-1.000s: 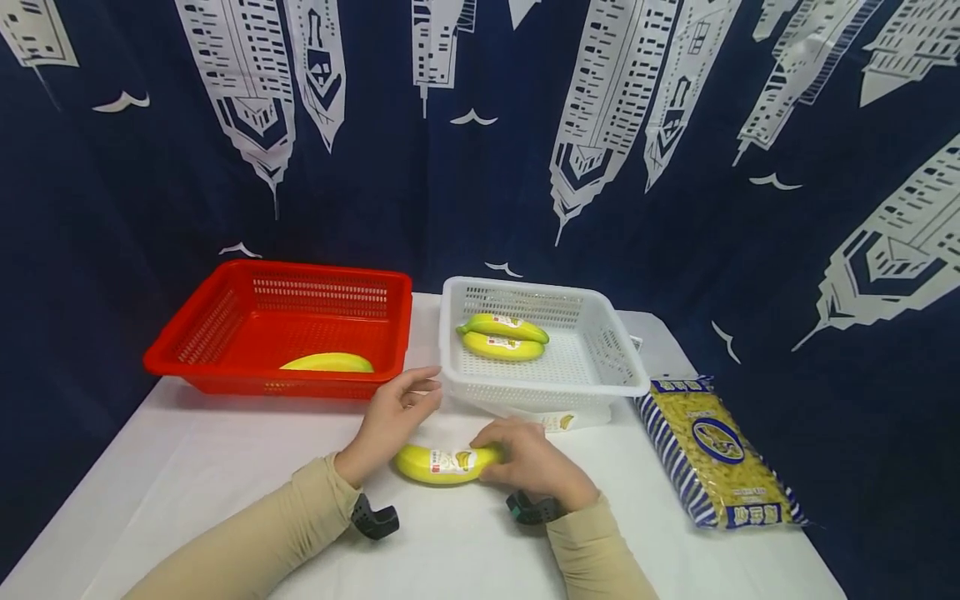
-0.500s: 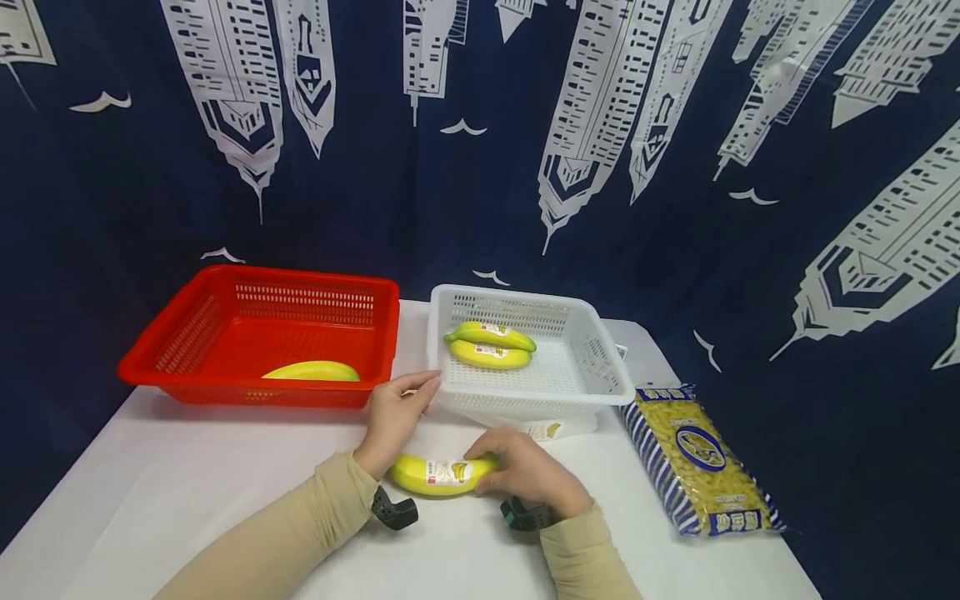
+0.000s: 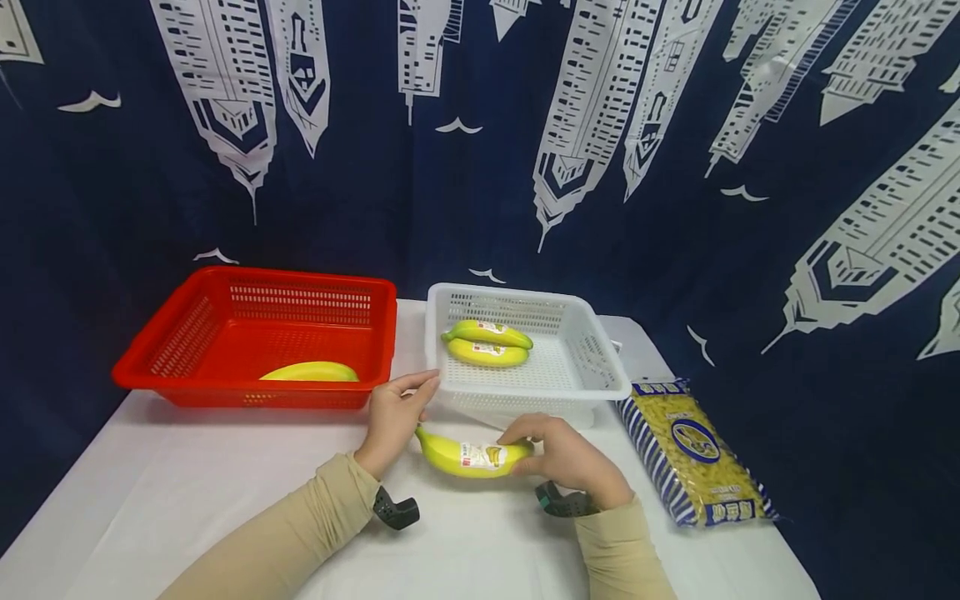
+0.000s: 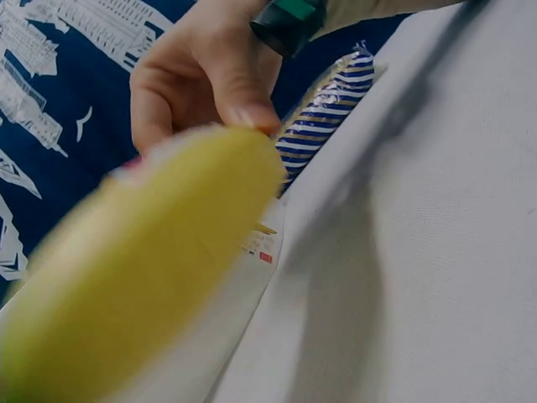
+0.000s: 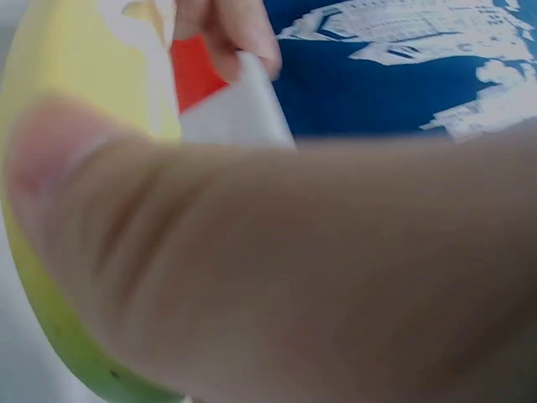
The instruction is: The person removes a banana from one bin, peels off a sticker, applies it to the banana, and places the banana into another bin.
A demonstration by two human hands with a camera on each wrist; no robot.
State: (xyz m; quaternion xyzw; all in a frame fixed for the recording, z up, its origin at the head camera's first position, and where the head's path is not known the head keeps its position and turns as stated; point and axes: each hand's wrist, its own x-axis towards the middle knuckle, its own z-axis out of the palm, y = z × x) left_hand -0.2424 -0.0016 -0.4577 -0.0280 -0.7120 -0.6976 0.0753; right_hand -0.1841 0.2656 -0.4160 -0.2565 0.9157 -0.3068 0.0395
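Note:
My right hand (image 3: 570, 457) grips the right end of a yellow banana (image 3: 442, 454) with a printed label, thumb on the near side. In the left wrist view the banana (image 4: 143, 269) is blurred and held above the table, its shadow on the cloth. My left hand (image 3: 395, 419) pinches the front-left corner of the white basket (image 3: 532, 393) between thumb and fingers; the right wrist view shows those fingers (image 5: 247, 34) on the white rim. Two labelled bananas (image 3: 487, 343) lie side by side at the left inside this basket.
A red basket (image 3: 255, 390) stands at the left with a yellow banana (image 3: 311, 372) partly hidden behind its front wall. A striped bag of yellow pieces (image 3: 693, 454) lies at the table's right edge. A dark blue printed curtain (image 3: 360, 208) hangs behind the white table (image 3: 225, 475).
My left hand has reached the white basket's corner and taken hold of it. The right hand has raised the banana off the table and shifted it rightward. The head view has shifted slightly.

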